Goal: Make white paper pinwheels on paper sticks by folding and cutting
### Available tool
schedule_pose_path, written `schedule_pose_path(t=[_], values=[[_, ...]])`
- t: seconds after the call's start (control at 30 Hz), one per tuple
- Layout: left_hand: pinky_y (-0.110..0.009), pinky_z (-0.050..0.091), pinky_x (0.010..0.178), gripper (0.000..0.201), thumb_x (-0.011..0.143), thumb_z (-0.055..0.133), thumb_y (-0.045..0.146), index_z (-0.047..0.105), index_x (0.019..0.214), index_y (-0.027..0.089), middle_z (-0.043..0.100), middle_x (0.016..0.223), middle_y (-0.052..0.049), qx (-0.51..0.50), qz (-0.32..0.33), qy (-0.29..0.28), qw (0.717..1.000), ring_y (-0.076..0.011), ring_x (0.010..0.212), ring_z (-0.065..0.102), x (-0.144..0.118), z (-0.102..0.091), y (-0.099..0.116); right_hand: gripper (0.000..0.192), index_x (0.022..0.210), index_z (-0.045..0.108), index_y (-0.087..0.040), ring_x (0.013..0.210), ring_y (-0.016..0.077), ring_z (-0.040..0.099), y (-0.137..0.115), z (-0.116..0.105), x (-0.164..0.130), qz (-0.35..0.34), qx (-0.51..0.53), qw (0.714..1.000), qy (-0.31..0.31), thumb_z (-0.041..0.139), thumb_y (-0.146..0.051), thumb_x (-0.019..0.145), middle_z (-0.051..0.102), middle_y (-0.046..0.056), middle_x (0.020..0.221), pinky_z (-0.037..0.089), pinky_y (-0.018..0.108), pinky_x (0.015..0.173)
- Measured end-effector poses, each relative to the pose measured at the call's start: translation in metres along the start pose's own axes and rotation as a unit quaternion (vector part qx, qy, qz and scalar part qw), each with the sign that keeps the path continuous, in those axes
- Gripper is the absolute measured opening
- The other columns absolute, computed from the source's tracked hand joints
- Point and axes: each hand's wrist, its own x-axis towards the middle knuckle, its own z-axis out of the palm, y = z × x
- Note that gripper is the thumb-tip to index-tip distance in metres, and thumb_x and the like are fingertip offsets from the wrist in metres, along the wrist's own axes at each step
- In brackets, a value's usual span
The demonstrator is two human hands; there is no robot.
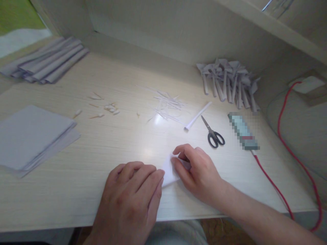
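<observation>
A white sheet of paper (169,172), at least partly folded, lies near the front of the table between my hands. My left hand (133,194) rests palm down over its left side, fingers curled together and pressing on it; what lies under the palm is hidden. With thumb and bent fingers, my right hand (198,170) pinches the paper's right side. Just beyond my right hand are closed scissors (214,134) with black handles and a thin rolled paper tube (198,116).
Stacked paper sheets (35,136) lie at left, with larger paper rolls (48,61) behind. Cotton swab tips (111,108) and paper strips (168,102) are scattered mid-table. Folded paper pieces with stems (230,81) stand back right. A pixelated phone (243,131) has a red cable (273,187).
</observation>
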Motion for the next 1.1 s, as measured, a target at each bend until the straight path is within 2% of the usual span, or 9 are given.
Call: schedule_pose_path(t=[0.2, 0.33, 0.5, 0.67, 0.8, 0.97, 1.1], values=[[-0.048, 0.045, 0.087, 0.017, 0.093, 0.064, 0.013, 0.069, 0.106, 0.022, 0.075, 0.099, -0.001, -0.001, 0.005, -0.013, 1.0, -0.0251, 0.094, 0.062, -0.002, 0.0, -0.003, 0.008, 0.104, 0.057, -0.02, 0.068, 0.0175, 0.057, -0.001, -0.005, 0.001, 0.022, 0.026, 0.999, -0.02, 0.056, -0.022, 0.097, 0.066, 0.002, 0.076, 0.043, 0.033, 0.068], [-0.048, 0.046, 0.089, 0.017, 0.093, 0.064, 0.012, 0.069, 0.106, 0.022, 0.075, 0.099, -0.001, -0.006, 0.003, -0.013, 1.0, -0.0248, 0.095, 0.063, -0.001, -0.001, -0.001, 0.028, 0.117, 0.055, -0.021, 0.072, 0.0182, 0.059, -0.002, -0.014, 0.001, 0.054, 0.081, 0.993, -0.059, 0.066, -0.026, 0.092, 0.067, 0.001, 0.082, 0.045, 0.031, 0.067], [-0.048, 0.048, 0.089, 0.015, 0.092, 0.065, 0.013, 0.067, 0.103, 0.023, 0.074, 0.097, -0.001, -0.017, -0.01, -0.015, 1.0, -0.0245, 0.094, 0.064, -0.002, -0.004, 0.002, 0.042, 0.124, 0.055, -0.024, 0.083, 0.0195, 0.064, -0.003, -0.018, -0.005, 0.031, 0.119, 0.99, -0.065, 0.071, -0.017, 0.086, 0.069, 0.001, 0.092, 0.051, 0.032, 0.074], [-0.046, 0.049, 0.091, 0.024, 0.086, 0.071, 0.012, 0.064, 0.108, 0.021, 0.073, 0.098, -0.004, -0.025, -0.01, 0.026, 0.999, -0.0239, 0.095, 0.065, -0.017, -0.017, 0.0, 0.041, 0.123, 0.058, -0.026, 0.078, 0.017, 0.065, 0.001, -0.018, -0.008, 0.021, 0.15, 0.986, -0.066, 0.071, -0.014, 0.086, 0.068, 0.0, 0.09, 0.05, 0.029, 0.071], [-0.049, 0.047, 0.096, 0.025, 0.083, 0.073, 0.01, 0.065, 0.101, 0.025, 0.074, 0.098, -0.002, -0.015, -0.027, 0.005, 0.999, -0.0243, 0.097, 0.065, -0.03, -0.026, -0.002, 0.039, 0.122, 0.058, -0.025, 0.076, 0.0165, 0.064, 0.004, -0.018, -0.006, 0.018, 0.147, 0.987, -0.07, 0.072, -0.018, 0.087, 0.068, -0.001, 0.088, 0.049, 0.028, 0.068], [-0.051, 0.046, 0.096, 0.019, 0.083, 0.073, 0.01, 0.066, 0.092, 0.025, 0.074, 0.094, 0.0, -0.02, -0.036, 0.0, 0.999, -0.0236, 0.094, 0.065, -0.031, -0.024, -0.001, 0.027, 0.115, 0.061, -0.024, 0.077, 0.0172, 0.065, 0.004, -0.014, -0.005, 0.023, 0.127, 0.989, -0.067, 0.07, -0.02, 0.089, 0.07, 0.001, 0.089, 0.049, 0.029, 0.071], [-0.052, 0.045, 0.094, 0.012, 0.085, 0.074, 0.019, 0.067, 0.093, 0.025, 0.074, 0.096, -0.001, -0.003, -0.05, 0.006, 0.999, -0.0255, 0.095, 0.064, -0.025, -0.018, 0.003, 0.027, 0.114, 0.061, -0.024, 0.08, 0.018, 0.066, 0.003, -0.012, -0.006, 0.025, 0.141, 0.988, -0.063, 0.069, -0.019, 0.089, 0.07, 0.002, 0.091, 0.051, 0.029, 0.071]])
